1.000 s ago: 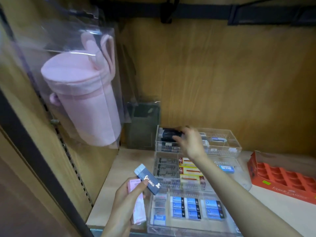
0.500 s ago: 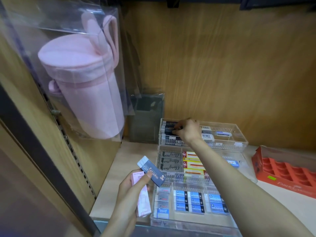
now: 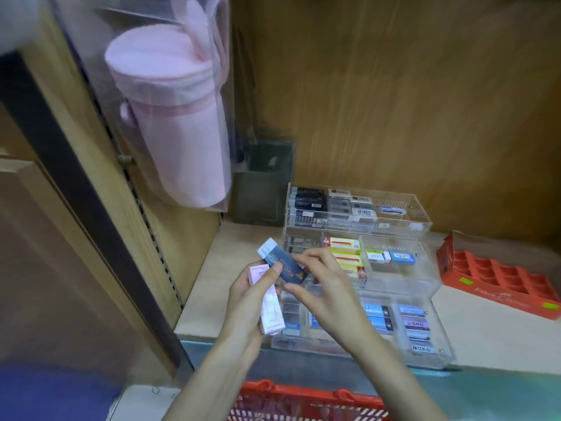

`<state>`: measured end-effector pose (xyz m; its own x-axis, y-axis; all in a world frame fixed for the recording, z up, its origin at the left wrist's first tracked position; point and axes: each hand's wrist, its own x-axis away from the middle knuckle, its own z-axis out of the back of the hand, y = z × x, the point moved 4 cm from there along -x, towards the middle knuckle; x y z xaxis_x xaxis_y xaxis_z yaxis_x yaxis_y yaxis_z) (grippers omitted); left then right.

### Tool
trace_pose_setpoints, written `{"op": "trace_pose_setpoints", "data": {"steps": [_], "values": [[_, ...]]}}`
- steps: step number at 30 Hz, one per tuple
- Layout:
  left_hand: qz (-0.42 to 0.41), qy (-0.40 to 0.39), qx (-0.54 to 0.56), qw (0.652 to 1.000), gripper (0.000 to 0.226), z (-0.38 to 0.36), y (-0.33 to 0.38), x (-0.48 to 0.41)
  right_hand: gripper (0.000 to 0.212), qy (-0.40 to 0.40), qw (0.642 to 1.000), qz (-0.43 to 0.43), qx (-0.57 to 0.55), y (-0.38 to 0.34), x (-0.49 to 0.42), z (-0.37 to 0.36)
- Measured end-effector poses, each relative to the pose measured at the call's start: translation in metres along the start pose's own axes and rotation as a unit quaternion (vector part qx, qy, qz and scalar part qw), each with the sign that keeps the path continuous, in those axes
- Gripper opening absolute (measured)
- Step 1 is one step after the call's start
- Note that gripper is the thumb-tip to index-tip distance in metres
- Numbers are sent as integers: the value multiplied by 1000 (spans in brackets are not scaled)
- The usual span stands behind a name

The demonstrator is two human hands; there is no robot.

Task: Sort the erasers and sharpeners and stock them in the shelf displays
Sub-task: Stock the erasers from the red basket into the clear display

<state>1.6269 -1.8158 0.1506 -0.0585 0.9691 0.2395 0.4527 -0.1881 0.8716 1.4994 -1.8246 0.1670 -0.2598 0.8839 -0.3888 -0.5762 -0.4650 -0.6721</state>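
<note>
Two erasers sit in my left hand (image 3: 243, 305) at the lower centre of the frame: a pink rectangular boxed eraser (image 3: 268, 302), which the fingers wrap around, and a dark blue sleeved eraser with a white end (image 3: 283, 262), which the thumb presses down on top of it. The blue one lies tilted, its white end pointing to the upper left.

My right hand (image 3: 331, 296) reaches in from the lower right, and its index finger and thumb pinch the lower end of the dark blue sleeved eraser. Both hands are therefore grasping it.

Behind them, a clear acrylic tiered display (image 3: 425, 220) stands on the pale wooden shelf (image 3: 209, 275). Its back tier holds black and grey boxes, the middle tier yellow-and-red ones plus small white and blue ones, and the front tier blue and purple sleeves.

At the right edge lies an orange-red cardboard tray with empty cells (image 3: 498, 278). A pink fabric cylindrical pouch in clear packaging (image 3: 170, 117) hangs at the upper left, with a dark grey-green box (image 3: 261, 189) just beside its lower end. A red plastic basket (image 3: 303, 399) shows at the bottom edge.
</note>
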Motion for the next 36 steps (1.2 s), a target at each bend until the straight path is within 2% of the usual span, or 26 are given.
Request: {"op": "trace_pose_setpoints", "data": {"steps": [4, 7, 11, 15, 18, 20, 23, 25, 30, 33, 36], "values": [[2, -9, -5, 1000, 8, 0, 3, 2, 39, 35, 999, 23, 11, -6, -1, -1], [2, 0, -18, 1000, 6, 3, 7, 0, 36, 62, 998, 20, 22, -4, -2, 1], [-2, 26, -33, 999, 8, 5, 6, -4, 36, 28, 999, 9, 27, 3, -5, 2], [-1, -16, -61, 998, 13, -2, 16, -11, 20, -5, 993, -54, -106, 3, -9, 20], [-5, -38, -102, 994, 14, -5, 22, -14, 16, -2, 985, -76, -155, 7, -10, 35], [-8, -30, -114, 993, 15, -5, 22, -15, 21, -5, 982, -90, -168, 10, -7, 37], [-3, -24, -87, 996, 7, -8, 19, -13, 37, -24, 991, -81, -107, 10, -2, 32], [5, -21, -69, 997, 6, -9, 15, -14, 38, -14, 997, -54, -52, 10, 1, 27], [3, -26, -73, 997, 18, -11, 9, -15, 34, 90, 991, 31, 97, 13, -10, 28], [-7, 1, -105, 994, 22, -5, 11, -20, 37, 102, 990, -33, 96, 29, -47, 46], [-1, 70, -92, 993, 26, 10, 9, -29, 40, 47, 988, -88, 119, 48, -88, 54]]}}
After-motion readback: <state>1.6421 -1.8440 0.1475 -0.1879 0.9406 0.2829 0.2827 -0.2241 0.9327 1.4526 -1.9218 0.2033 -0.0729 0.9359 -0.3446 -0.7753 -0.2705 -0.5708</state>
